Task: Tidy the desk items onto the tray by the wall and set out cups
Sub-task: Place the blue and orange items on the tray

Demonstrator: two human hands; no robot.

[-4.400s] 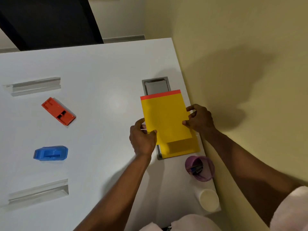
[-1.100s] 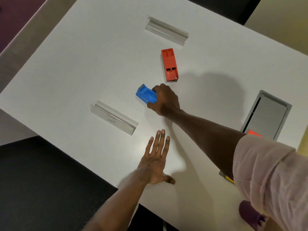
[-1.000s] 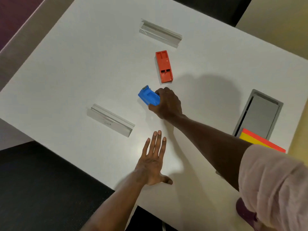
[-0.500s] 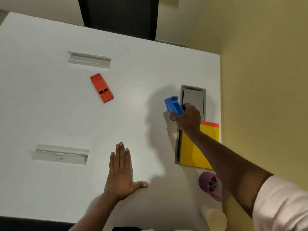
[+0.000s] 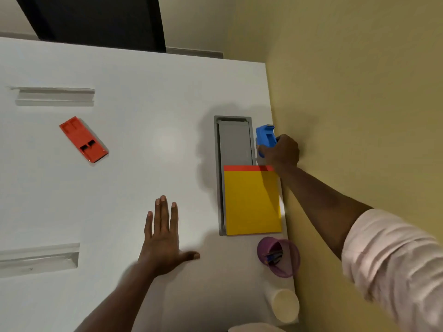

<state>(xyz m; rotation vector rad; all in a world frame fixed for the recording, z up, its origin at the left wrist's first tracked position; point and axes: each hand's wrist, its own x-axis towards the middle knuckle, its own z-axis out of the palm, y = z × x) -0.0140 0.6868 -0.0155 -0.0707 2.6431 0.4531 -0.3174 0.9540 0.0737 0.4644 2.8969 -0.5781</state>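
Note:
My right hand (image 5: 280, 152) grips a blue stapler-like item (image 5: 265, 136) between the grey tray (image 5: 233, 140) and the yellow wall, at the desk's right edge. A yellow pad with a red top strip (image 5: 251, 202) covers the near half of the tray. My left hand (image 5: 163, 238) lies flat and open on the white desk, fingers spread. An orange stapler-like item (image 5: 82, 140) lies alone at the left. A purple cup (image 5: 279, 257) holding pens and a white cup (image 5: 285, 305) stand near the wall at the front right.
Two clear acrylic holders lie on the desk, one at the far left (image 5: 55, 95) and one at the near left (image 5: 38, 258). The yellow wall (image 5: 359, 92) runs along the desk's right edge. A dark opening (image 5: 96, 20) lies beyond the far edge.
My right hand carried the blue item from the middle of the desk over the tray to the strip beside the wall. My left hand stayed flat on the desk.

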